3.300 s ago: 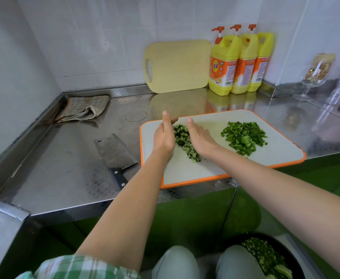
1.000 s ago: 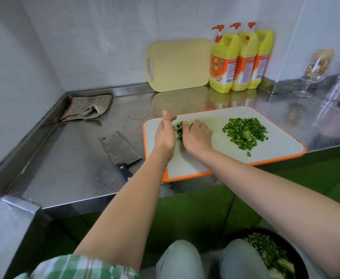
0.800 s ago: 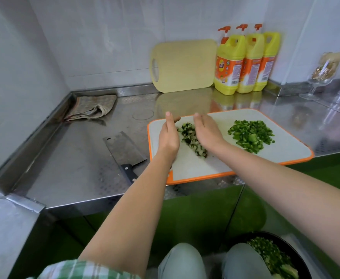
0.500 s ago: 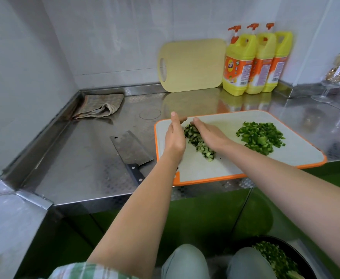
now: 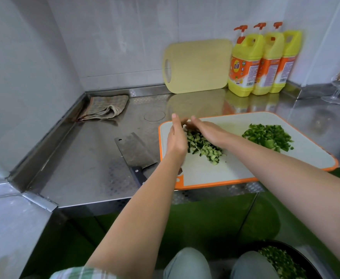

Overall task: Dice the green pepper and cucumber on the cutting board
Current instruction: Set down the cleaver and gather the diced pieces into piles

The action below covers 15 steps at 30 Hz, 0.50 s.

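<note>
1. Green-and-pale diced cucumber [image 5: 204, 148] lies in a long heap on the left half of the cutting board [image 5: 215, 172]. Its long axis runs from the board's far left corner toward the middle of the near edge.
2. On the heap's left flank the left hand [image 5: 176, 139] stands on edge. The right hand [image 5: 207, 130] lies along the right flank. Both have straight fingers and hold nothing, and their fingertips nearly meet at the far end of the heap. Together they form a wedge that is closed at the far end and open toward the board's near edge.
3. The heap sits between the palms, equally near to each, so this looks like gathering rather than cutting. Pressing inward would probably push pieces out along the axis toward the near edge (the only open end).
4. Diced green pepper [image 5: 267, 136] is piled on the board's right half, well apart from both hands.
5. Just off the board's left edge a cleaver [image 5: 133, 151] rests flat on the steel counter, nearer the left hand, with its handle pointing toward the person.
6. Beyond the board's far edge are a folded cloth [image 5: 104, 107], a yellow board [image 5: 197, 66] leaning on the wall and three detergent bottles [image 5: 263, 61]. Below the near edge a dark bowl [image 5: 282, 262] holds chopped greens.
</note>
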{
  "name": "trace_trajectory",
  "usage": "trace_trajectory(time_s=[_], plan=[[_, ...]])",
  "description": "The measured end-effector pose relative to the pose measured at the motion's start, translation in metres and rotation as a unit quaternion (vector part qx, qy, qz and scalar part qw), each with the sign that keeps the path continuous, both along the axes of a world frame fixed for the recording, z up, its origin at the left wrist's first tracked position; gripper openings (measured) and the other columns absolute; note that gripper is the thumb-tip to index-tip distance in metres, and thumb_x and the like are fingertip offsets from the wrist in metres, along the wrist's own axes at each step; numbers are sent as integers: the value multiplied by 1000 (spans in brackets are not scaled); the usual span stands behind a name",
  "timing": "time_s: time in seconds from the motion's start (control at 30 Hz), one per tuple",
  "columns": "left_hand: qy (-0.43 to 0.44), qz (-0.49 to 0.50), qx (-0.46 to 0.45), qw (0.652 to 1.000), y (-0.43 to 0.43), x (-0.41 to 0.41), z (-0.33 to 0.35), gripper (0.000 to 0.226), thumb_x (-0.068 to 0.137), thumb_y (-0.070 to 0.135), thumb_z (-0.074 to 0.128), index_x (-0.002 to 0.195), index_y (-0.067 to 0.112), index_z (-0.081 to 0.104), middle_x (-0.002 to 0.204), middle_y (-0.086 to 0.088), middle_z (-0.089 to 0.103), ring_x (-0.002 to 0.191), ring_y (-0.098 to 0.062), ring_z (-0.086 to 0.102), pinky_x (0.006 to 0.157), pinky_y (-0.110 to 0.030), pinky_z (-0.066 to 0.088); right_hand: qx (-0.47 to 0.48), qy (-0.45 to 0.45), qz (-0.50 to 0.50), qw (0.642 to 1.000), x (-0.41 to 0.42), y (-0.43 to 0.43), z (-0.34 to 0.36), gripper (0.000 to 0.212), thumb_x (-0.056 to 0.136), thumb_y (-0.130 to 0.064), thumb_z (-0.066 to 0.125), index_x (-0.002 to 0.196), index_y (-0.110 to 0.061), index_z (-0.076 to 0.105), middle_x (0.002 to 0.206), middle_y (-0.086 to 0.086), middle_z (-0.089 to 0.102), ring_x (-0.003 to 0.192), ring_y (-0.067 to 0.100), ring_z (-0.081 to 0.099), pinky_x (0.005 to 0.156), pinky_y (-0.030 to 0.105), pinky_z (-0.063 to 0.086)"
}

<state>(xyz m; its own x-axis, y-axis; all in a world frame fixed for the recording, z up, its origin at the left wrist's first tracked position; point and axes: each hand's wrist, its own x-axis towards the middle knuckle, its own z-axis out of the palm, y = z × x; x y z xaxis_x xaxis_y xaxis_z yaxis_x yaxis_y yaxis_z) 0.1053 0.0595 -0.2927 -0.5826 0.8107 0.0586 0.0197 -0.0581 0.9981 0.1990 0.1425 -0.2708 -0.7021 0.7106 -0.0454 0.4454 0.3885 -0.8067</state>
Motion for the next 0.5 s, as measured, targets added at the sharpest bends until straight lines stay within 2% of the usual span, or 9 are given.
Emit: trace_trajectory(time_s=[0.1, 0.17, 0.3, 0.43, 0.5], plan=[[7, -4, 0, 1000, 0, -1, 1, 69, 100, 57, 8, 136, 18, 53, 144, -2, 47, 133, -16, 40, 97, -27, 27, -18, 46, 12, 999, 11, 0, 0, 57, 103, -50, 19, 115, -23, 68, 118, -6, 67, 118, 10, 55, 107, 33, 32], [21, -12, -8, 1000, 1, 0, 2, 69, 100, 57, 8, 136, 19, 53, 144, -2, 47, 133, -16, 40, 96, -28, 27, -27, 62, 21, 997, 19, -1, 0, 57, 104, -47, 19, 116, -19, 67, 115, -3, 69, 117, 11, 56, 106, 32, 33], [38, -27, -27, 999, 3, 0, 9, 72, 100, 57, 7, 135, 15, 52, 142, -3, 50, 130, -19, 45, 99, -30, 28, -29, 110, -27, 993, 33, -1, 2, 59, 104, -48, 15, 131, -18, 57, 138, -1, 55, 131, 13, 46, 113, 34, 27], [42, -21, -37, 998, 1, 4, 9, 74, 99, 57, 5, 136, 13, 52, 143, -2, 50, 131, -20, 45, 99, -30, 27, -48, 75, -123, 988, 44, 0, 1, 71, 97, -63, 7, 144, -24, 43, 153, -1, 35, 143, 18, 29, 117, 41, 19], [43, -27, -45, 998, -1, 12, 7, 75, 99, 59, 6, 138, 14, 51, 144, -2, 48, 133, -19, 43, 99, -28, 27, -71, 68, -133, 986, 41, -7, -4, 74, 96, -65, 6, 150, -22, 33, 157, 2, 29, 145, 19, 24, 119, 43, 16]])
